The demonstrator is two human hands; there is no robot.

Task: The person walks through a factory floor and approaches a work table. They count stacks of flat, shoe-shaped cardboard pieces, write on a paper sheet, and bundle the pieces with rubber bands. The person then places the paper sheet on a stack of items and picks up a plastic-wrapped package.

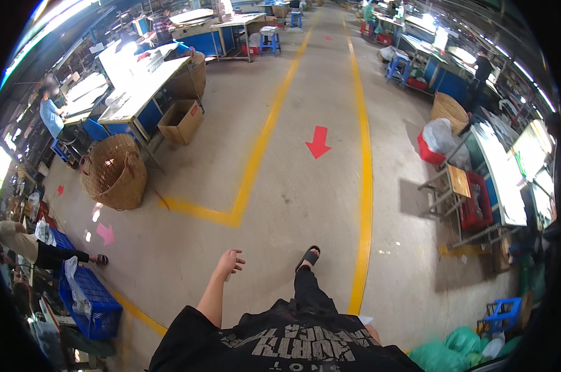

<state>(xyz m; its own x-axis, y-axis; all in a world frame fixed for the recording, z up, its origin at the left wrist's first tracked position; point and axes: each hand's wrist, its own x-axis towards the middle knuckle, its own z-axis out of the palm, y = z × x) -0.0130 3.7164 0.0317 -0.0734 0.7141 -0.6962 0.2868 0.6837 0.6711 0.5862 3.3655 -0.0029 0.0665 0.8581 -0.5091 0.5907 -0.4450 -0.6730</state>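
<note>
Swinging free, left hand (230, 261) hangs empty above floor (280, 186).

Bright daylight from left edge, glare on left benches, soft shadows, strong fisheye bending, dark rim

The scene is viewed from head height, steeply downward and forward along the floor (293, 186); the aisle is seen receding toward 12 o'clock, the wearer's torso at 6 o'clock.
</note>
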